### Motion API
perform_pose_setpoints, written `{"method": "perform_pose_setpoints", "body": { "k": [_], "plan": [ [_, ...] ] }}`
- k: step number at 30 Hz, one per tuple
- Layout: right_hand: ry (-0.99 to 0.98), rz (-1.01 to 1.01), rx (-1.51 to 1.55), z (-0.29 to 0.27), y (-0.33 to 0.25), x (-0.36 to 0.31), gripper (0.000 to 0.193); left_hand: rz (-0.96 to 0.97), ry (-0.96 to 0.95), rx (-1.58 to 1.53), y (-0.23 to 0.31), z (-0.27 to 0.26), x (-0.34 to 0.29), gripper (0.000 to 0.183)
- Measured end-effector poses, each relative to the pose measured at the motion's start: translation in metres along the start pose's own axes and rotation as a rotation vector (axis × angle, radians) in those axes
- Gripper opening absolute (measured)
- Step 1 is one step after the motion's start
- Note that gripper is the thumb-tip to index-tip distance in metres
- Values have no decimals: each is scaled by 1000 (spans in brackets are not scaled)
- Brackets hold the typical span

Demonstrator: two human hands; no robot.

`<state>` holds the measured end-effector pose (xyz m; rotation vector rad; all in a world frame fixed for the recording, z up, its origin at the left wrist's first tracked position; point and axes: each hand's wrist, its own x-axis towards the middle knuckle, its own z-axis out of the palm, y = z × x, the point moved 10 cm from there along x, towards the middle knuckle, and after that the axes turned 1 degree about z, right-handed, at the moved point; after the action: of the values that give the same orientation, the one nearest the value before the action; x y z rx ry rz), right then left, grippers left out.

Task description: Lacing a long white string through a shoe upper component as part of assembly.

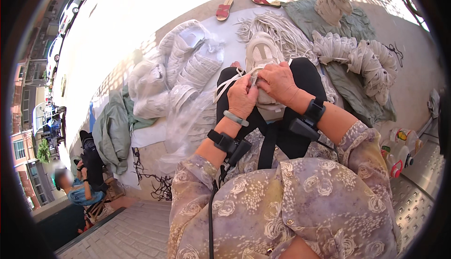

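A beige mesh sneaker [261, 52] rests on my lap, toe pointing away from me. My left hand [241, 96] pinches a white shoelace [227, 83] that loops out to the left of the shoe. My right hand [278, 81] grips the shoe's upper by the lace eyelets. The two hands touch over the shoe's tongue. Each wrist carries a black strap with a small device, and the left also wears a pale green bangle [235, 118].
Clear bags of white sneakers [181, 66] lie to my left. A heap of white laces [282, 28] and rows of beige sneakers [357, 54] lie ahead on a green cloth [347, 85]. Red sandals [224, 9] sit further off. A seated person [77, 184] is lower left; bottles [399, 151] at right.
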<state>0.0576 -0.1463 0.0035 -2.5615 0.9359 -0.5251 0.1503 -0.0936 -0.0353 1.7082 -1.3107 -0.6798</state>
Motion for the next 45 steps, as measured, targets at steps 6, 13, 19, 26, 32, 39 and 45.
{"method": "perform_pose_setpoints", "body": {
  "k": [6, 13, 19, 26, 32, 39, 45],
  "plan": [
    [14, -11, -17, 1, -2, 4, 8, 334, 61, 86, 24, -2, -1, 27],
    [74, -179, -91, -35, -10, -9, 9, 178, 11, 67, 18, -3, 1, 28],
    [20, -80, 42, -91, 22, -55, 11, 283, -13, 353, 65, 3, 4, 23],
    [63, -79, 187, -102, 19, -71, 10, 558, -324, 173, 129, 61, 0, 13],
    [8, -77, 257, -87, 23, -66, 10, 356, -486, 39, 110, 64, -1, 12],
    [-27, -64, 463, -53, 24, -36, 11, 321, -315, 119, 91, 27, 4, 9],
    [-62, 85, 406, -27, 36, -28, 13, 614, -121, 593, 93, 24, -3, 10]
  ]
}}
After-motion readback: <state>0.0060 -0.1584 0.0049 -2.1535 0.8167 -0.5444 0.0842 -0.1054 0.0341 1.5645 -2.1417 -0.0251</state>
